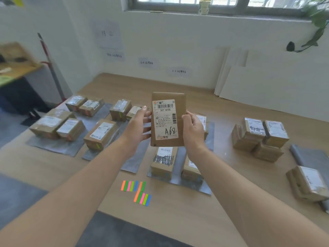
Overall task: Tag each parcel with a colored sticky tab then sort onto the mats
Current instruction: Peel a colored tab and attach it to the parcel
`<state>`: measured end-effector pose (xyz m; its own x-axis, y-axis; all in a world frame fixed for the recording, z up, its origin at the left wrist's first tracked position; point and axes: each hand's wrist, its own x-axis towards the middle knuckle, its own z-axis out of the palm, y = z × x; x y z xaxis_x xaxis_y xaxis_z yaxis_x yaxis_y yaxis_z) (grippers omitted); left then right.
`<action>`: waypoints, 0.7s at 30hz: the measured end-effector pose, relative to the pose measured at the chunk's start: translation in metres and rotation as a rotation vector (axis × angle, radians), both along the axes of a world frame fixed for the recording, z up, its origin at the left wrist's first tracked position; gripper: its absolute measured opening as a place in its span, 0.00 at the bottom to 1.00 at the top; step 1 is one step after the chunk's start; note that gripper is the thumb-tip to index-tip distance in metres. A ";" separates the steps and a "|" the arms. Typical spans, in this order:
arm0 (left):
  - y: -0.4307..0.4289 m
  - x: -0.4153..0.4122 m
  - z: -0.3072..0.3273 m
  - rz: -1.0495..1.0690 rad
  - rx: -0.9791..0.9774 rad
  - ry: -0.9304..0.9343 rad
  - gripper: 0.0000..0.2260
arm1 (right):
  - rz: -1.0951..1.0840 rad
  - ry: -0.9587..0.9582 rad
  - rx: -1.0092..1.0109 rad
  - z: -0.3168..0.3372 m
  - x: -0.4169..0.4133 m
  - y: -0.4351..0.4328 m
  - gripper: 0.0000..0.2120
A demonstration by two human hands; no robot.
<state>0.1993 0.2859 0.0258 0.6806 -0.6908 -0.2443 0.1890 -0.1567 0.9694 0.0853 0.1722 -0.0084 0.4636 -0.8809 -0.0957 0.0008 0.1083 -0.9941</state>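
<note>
The left hand [138,123] and right hand [194,129] each clasp a long edge of the flat parcel [167,120]. They hold it upright in the air, label facing the viewer, with no tab visible on it. The sticky tabs [136,192] lie on the table [178,220] below, nearer, slightly left, so the left hand is likely closer.

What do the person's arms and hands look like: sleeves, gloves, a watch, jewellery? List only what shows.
The left forearm and right forearm are bare to the picture's edge: no sleeves show. The left hand and right hand wear no gloves. No watch or bracelet shows on either wrist, no ring on visible fingers.
</note>
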 end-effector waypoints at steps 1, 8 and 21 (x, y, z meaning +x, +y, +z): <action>0.006 0.004 -0.002 0.017 0.004 0.002 0.21 | 0.021 0.003 0.004 -0.003 0.006 0.005 0.11; 0.053 0.061 -0.007 0.102 -0.019 0.002 0.20 | 0.091 0.036 0.012 -0.009 0.073 0.041 0.13; 0.154 0.237 -0.037 -0.006 0.034 0.054 0.22 | -0.030 0.095 0.035 -0.036 0.230 0.156 0.14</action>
